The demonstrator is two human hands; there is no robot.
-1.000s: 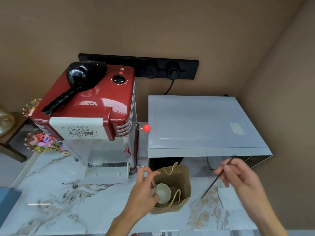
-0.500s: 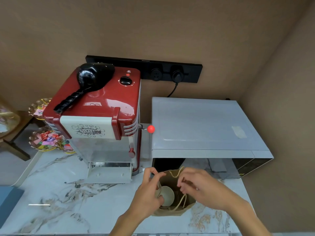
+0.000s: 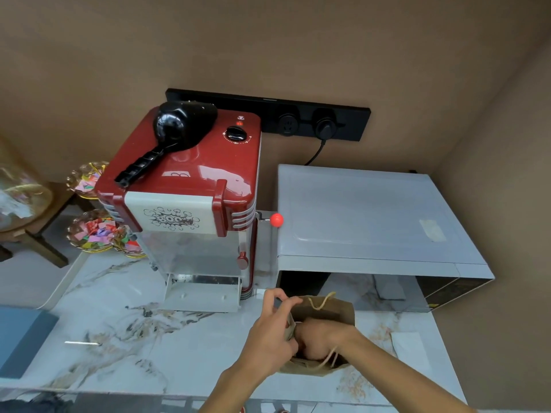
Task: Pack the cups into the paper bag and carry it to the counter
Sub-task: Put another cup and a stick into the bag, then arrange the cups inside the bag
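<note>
A brown paper bag (image 3: 334,308) with twine handles stands open on the marble counter (image 3: 125,332), in front of the microwave. My left hand (image 3: 268,335) pinches the bag's left rim and holds it open. My right hand (image 3: 322,338) reaches down inside the bag, fingers hidden below the rim. The white cup seen in the bag earlier is now covered by my right hand, so I cannot tell whether the hand grips it.
A red popcorn machine (image 3: 185,186) with a black scoop on top stands left of the bag. A silver microwave (image 3: 366,219) sits behind it against the right wall. Glass dishes of coloured papers (image 3: 95,234) are at far left. A paper napkin (image 3: 408,344) lies right of the bag.
My right hand, which held a thin black stick a second ago, has come left and gone down into the bag, covering the white cup. My left hand stays on the bag's rim.
</note>
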